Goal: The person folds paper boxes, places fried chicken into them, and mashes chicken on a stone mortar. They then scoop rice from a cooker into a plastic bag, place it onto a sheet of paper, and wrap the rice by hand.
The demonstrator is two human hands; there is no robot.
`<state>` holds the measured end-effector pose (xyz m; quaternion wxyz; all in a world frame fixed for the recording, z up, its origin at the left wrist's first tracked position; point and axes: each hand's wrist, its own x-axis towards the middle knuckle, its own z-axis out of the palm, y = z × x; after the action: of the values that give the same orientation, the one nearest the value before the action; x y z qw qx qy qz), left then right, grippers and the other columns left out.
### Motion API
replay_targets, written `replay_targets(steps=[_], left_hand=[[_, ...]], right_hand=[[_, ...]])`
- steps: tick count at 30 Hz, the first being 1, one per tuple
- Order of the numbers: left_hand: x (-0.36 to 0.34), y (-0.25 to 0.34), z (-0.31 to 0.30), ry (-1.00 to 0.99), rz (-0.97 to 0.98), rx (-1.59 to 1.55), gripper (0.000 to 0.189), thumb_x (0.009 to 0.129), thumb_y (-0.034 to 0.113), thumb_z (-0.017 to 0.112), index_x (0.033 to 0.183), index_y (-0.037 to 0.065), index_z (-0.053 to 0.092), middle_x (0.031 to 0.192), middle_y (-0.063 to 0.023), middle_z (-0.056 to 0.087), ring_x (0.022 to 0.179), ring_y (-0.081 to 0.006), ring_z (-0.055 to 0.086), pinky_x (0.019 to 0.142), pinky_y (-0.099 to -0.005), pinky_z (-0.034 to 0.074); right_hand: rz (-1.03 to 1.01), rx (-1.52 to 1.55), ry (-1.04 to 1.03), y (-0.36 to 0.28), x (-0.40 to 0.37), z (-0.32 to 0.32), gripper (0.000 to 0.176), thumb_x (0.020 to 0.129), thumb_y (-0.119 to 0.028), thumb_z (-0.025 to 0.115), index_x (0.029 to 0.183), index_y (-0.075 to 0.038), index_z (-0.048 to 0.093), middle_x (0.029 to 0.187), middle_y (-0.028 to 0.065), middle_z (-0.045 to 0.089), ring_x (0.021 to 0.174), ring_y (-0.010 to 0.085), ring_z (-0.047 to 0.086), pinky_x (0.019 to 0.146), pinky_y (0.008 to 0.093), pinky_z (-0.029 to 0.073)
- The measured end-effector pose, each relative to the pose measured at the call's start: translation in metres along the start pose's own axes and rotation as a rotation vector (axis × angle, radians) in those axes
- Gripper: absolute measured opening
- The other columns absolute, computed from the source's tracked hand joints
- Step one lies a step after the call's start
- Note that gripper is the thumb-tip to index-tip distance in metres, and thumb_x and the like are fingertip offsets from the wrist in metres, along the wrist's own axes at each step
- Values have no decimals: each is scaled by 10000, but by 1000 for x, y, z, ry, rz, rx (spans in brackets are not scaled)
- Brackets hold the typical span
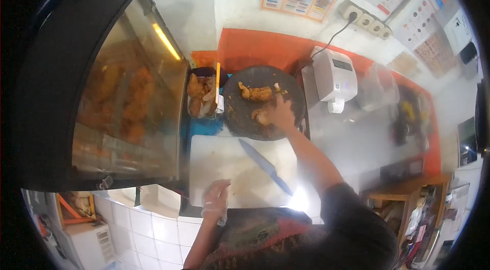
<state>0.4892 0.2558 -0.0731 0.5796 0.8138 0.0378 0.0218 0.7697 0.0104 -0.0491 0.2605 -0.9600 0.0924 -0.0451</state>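
My right hand (pixel 284 114) reaches down into a wide dark round mortar bowl (pixel 240 126), its fingers bent around a tan, rounded piece (pixel 261 116) whose kind I cannot tell. Just beyond the fingers lies a golden fried chicken piece (pixel 256 93), with crumbs and a small pale bit near it. My left hand (pixel 217 198), in a clear plastic glove, hovers over the near left part of a white cutting board (pixel 219 160) with loosely extended fingers and nothing in them. A blue-handled knife (pixel 263 163) rests diagonally on the board, between the hands.
At left stands a glass-fronted display cabinet (pixel 130 96) with fried food inside. A container of fried pieces (pixel 201 94) sits between it and the mortar. On the right, a white label printer (pixel 334 76) stands on a steel counter (pixel 339 140), its cable running to a wall power strip (pixel 365 19).
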Motion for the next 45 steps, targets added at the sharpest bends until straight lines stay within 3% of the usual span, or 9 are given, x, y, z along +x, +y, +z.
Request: replay_targets(steps=[7, 10, 16, 19, 26, 30, 35, 41, 45], left_hand=[[5, 20, 2, -28, -178, -69, 183, 909, -69, 545, 1074, -29, 613, 1068, -94, 701, 1038, -162, 669, 968, -264, 504], [1, 8, 7, -16, -212, -114, 171, 899, -65, 559, 1017, 7, 660, 1057, -87, 703, 1026, -175, 673, 958, -278, 507], [4, 8, 6, -13, -27, 11, 185, 869, -56, 583, 936, 56, 714, 1069, -79, 693, 1022, -201, 666, 940, -305, 508], [-2, 1, 3, -11, -98, 5, 187, 862, -45, 584, 963, 51, 708, 1092, -90, 681, 1023, -210, 661, 939, -310, 507], [-1, 4, 2, -15, -160, -74, 221, 843, -74, 573, 955, 56, 712, 1053, -109, 706, 1038, -247, 670, 965, -330, 503], [4, -2, 1, -37, -50, 57, 220, 843, -63, 573, 956, 61, 714, 1065, -104, 710, 1052, -256, 667, 978, -346, 492], [9, 1, 2, -31, -16, 113, 187, 858, -40, 575, 951, 66, 697, 1056, -83, 702, 1012, -225, 668, 938, -320, 503], [4, -1, -5, 41, -19, 174, 201, 807, -59, 585, 892, 64, 721, 987, -118, 725, 957, -276, 696, 883, -362, 539], [2, -19, 2, 129, 71, 48, 241, 763, -88, 584, 874, 73, 726, 940, -114, 730, 919, -260, 706, 842, -349, 556]], right_hand=[[13, 193, -91, -11, 31, -35, 675, 886, -404, 630, 1468, -197, 360, 1328, 346, 454, 1155, 505, 558, 992, 521, 466], [-300, -126, 31, 17, -6, 46, 687, 877, -417, 641, 1470, -202, 368, 1327, 322, 468, 1175, 497, 550, 995, 515, 466], [-65, 103, -323, 17, 40, 15, 702, 861, -401, 685, 1464, -219, 376, 1299, 303, 472, 1166, 491, 559, 947, 515, 498], [-57, 204, -8, -18, 24, -39, 701, 858, -368, 701, 1457, -208, 374, 1262, 297, 486, 1154, 488, 565, 933, 515, 504], [-195, 110, -362, 41, 67, -3, 729, 836, -366, 722, 1453, -199, 373, 1262, 288, 471, 1107, 497, 583, 915, 496, 518], [-112, 159, 42, -5, 25, -33, 704, 847, -377, 693, 1447, -201, 368, 1334, 281, 446, 1050, 502, 607, 911, 524, 514], [-276, 55, -319, 71, 43, 44, 701, 827, -387, 720, 1424, -186, 416, 1299, 297, 478, 1081, 501, 594, 944, 520, 495], [-211, 310, 97, -35, 70, -58, 632, 860, -364, 697, 1400, -173, 430, 1262, 308, 485, 1097, 496, 583, 936, 532, 488], [-165, 36, -8, -36, 49, 8, 616, 900, -381, 656, 1426, -179, 407, 1291, 292, 470, 1108, 489, 579, 927, 535, 488]])
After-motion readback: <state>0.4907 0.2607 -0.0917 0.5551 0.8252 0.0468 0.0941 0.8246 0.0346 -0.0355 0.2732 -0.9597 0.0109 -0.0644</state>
